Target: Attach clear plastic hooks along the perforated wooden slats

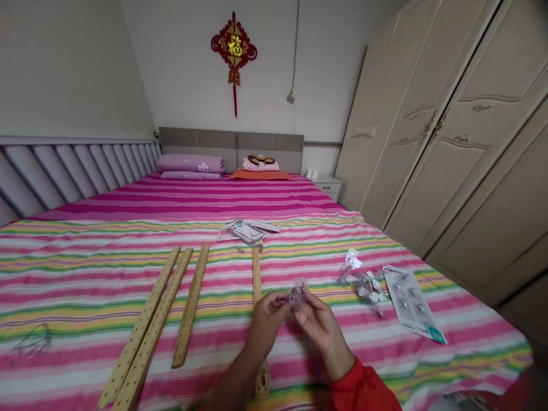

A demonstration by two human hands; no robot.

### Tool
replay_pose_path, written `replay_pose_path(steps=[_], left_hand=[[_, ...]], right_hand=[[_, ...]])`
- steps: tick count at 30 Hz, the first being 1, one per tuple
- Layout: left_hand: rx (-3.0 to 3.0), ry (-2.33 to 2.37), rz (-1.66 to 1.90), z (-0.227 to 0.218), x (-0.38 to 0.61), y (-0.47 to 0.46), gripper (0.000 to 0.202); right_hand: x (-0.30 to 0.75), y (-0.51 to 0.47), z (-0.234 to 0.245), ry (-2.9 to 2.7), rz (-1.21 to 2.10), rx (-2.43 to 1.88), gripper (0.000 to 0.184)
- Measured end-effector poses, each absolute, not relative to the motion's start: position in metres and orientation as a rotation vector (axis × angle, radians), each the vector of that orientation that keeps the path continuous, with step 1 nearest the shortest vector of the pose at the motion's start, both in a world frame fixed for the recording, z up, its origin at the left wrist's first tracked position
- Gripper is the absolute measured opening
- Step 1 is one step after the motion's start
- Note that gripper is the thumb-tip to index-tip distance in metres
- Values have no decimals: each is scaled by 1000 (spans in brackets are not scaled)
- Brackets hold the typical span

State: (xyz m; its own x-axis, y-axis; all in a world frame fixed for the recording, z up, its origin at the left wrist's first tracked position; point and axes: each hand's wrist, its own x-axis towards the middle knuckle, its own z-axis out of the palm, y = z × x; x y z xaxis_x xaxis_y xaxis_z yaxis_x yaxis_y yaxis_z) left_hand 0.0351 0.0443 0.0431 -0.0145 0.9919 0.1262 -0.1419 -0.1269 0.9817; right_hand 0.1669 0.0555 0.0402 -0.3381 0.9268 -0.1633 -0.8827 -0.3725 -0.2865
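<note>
Just above the striped bed cover, my left hand point(268, 319) and my right hand point(320, 324) meet over a small clear plastic piece point(298, 292) with shiny round parts. Fingers of both hands pinch it from either side; its exact kind is too small to tell. Beneath my left forearm runs a wooden strip with holes point(257, 277), partly hidden. Further left lie several more drilled strips, among them a shorter one point(191, 308). To the right of my right hand sit a heap of small clear and white packets point(370, 286) and a printed card point(413, 305).
An opened clear package point(248, 230) lies beyond the middle strip. Thin clear plastic point(36, 341) rests at far left. Folded bedding point(191, 163) is by the headboard point(197, 140). Wardrobes point(454, 171) stand along the right, a bed rail point(77, 171) along the left.
</note>
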Motion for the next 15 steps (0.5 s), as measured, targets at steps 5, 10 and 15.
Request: replay_pose_path(steps=[5, 10, 15], left_hand=[[1203, 1105, 1501, 46, 38, 37, 9], [1123, 1142, 1526, 50, 39, 33, 9], [1048, 1031, 1462, 56, 28, 32, 11]], right_hand=[[161, 54, 41, -128, 1952, -359, 13], [158, 54, 33, -193, 1903, -357, 15], [166, 58, 26, -286, 1794, -433, 17]])
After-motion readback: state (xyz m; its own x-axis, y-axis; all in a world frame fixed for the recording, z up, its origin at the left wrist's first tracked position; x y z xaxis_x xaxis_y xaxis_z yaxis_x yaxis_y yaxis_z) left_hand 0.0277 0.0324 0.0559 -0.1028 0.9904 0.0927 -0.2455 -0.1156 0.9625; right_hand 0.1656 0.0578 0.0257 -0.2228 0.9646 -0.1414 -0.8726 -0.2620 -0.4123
